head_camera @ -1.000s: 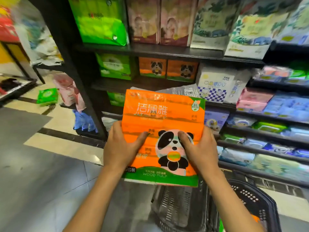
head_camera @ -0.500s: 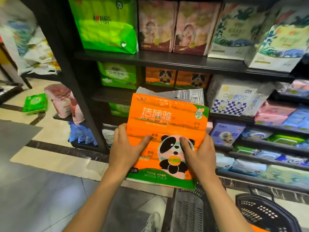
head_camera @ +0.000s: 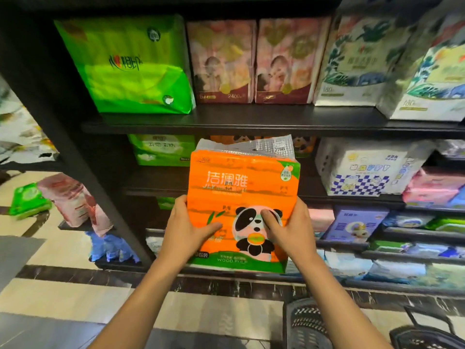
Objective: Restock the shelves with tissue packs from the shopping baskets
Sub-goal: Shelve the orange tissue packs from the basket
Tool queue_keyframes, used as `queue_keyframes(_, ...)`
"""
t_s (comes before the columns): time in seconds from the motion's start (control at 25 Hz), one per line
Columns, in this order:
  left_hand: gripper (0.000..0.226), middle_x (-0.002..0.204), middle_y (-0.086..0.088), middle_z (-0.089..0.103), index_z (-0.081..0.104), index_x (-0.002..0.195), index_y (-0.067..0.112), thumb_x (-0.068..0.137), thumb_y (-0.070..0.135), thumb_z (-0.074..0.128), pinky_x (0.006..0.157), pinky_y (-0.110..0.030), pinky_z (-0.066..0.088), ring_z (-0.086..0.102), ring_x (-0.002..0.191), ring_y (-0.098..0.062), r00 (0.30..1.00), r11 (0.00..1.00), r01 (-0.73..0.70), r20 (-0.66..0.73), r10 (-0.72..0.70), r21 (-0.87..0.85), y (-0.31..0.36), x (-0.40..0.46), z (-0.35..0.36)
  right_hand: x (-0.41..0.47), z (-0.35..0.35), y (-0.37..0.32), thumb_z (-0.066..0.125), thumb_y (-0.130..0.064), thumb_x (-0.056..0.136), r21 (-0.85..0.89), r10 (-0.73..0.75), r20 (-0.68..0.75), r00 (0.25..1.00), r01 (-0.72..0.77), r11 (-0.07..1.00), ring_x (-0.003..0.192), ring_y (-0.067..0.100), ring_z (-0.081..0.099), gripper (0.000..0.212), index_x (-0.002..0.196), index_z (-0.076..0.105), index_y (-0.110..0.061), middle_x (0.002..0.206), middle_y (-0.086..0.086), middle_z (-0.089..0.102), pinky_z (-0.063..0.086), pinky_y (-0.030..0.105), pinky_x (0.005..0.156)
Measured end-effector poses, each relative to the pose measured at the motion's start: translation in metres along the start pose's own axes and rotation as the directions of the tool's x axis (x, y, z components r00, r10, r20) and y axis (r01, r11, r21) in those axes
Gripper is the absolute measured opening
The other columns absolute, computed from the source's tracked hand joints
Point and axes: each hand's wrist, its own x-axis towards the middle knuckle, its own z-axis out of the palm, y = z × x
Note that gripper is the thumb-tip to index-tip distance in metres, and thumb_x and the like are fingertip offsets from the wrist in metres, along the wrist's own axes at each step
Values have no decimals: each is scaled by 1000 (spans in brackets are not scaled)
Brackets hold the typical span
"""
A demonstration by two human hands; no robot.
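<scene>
Striped tile floor (head_camera: 75, 288) (dark bands) below.

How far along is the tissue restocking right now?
Done: orange panda packs already sit on the second shelf. In hand: left hand and right hand grip an orange panda tissue pack before it. Left: shelving it; basket contents unseen.

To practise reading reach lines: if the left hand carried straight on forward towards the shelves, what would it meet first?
Probably the dark shelf edge just ahead of the left hand, which grips the orange panda tissue pack; depth is unclear.
</scene>
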Motion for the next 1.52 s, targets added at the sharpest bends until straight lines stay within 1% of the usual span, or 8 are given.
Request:
queue_keyframes(0.48,80,115,-3,54,38,110,23,57,39,96,81,-43,52,59,106,-26,992,991,-119,-45,116,-57,-66,185,84,142,88,62,84,-47,76,47,-97,-151,984,105,993,114,5,54,65,126,46,-32,121,-9,55,45,24,95)
queue_keyframes(0.76,82,119,-10,59,39,118,17,61,34,95,86,-43,53,61,109,-29,982,981,-177,-79,171,-77,-96,282,125,227,125,91,83,-35,79,-36,-155,-190,969,151,988,105,8,56,55,123,54,-19,115,-5,59,45,22,86)
queue_keyframes(1.0,76,111,-18,63,41,119,4,68,29,91,75,-36,48,63,102,-36,978,985,-170,-126,168,-5,-102,343,155,309,161,120,78,-47,81,-158,66,-174,983,-94,983,71,25,57,44,71,56,-10,72,7,60,42,33,68)
queue_keyframes(1.08,78,120,-20,59,41,120,3,64,20,93,89,-43,50,59,112,-37,983,992,-121,-141,115,-35,-105,364,162,326,171,122,83,-34,80,-21,55,-154,986,-58,998,93,24,61,42,104,63,-5,100,13,68,47,31,86)
queue_keyframes(1.16,85,127,-20,57,41,122,3,59,18,96,100,-49,48,56,120,-38,985,995,-76,-161,66,-57,-104,382,166,341,179,127,86,-28,76,69,9,-170,985,2,998,114,27,60,69,130,50,-5,127,15,63,45,40,104)
queue_keyframes(1.32,84,133,-21,53,40,129,0,67,25,92,105,-47,43,52,125,-39,989,998,-62,-135,60,-7,-103,406,176,369,190,125,80,-45,79,-61,87,-168,982,-99,993,123,33,57,75,136,46,-10,135,13,58,47,48,104)
queue_keyframes(1.44,69,105,-21,66,56,114,-5,75,46,82,80,-43,50,64,102,-39,997,994,-66,-29,69,90,-105,433,178,389,192,124,77,-36,85,-26,79,-177,981,-85,996,118,28,54,61,133,47,-13,130,10,56,48,43,100)
queue_keyframes(1.52,47,87,-15,68,65,96,-2,87,43,72,69,-35,44,67,89,-35,995,987,-86,58,78,133,-105,443,177,399,194,130,77,-39,85,-19,99,-168,981,-104,994,97,25,54,33,99,51,-24,107,8,56,48,36,83)
